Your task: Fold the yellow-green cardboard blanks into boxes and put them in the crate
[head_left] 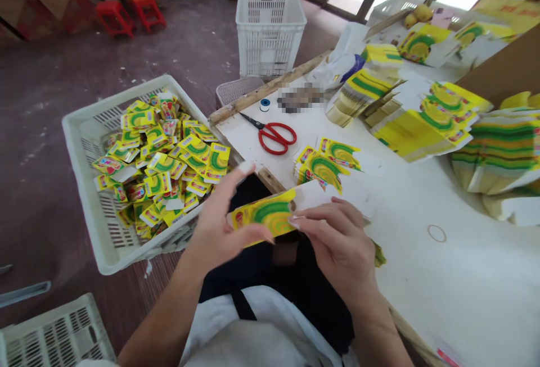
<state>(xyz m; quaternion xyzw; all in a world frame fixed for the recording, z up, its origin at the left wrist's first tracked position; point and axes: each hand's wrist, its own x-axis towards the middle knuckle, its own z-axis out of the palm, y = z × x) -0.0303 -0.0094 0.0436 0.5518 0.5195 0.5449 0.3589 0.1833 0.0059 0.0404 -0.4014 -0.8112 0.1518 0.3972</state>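
A flat yellow-and-green printed carton (270, 213) with a white flap is held over my lap, at the table's near edge. My right hand (341, 238) pinches its right end between thumb and fingers. My left hand (219, 221) is spread around the left end, thumb crossing the carton's lower edge and index finger stretched out above it. Some left fingers are hidden. Just beyond the carton, a small stack of similar flat cartons (323, 167) lies on the white table (422, 282).
A white crate (80, 153) full of small folded cartons stands at left. Red-handled scissors (276, 137) and a thread spool (265, 105) lie on the table. Carton stacks (426, 125) fill its far right, near a rubber band (436, 233). Another white crate (270, 30) stands behind.
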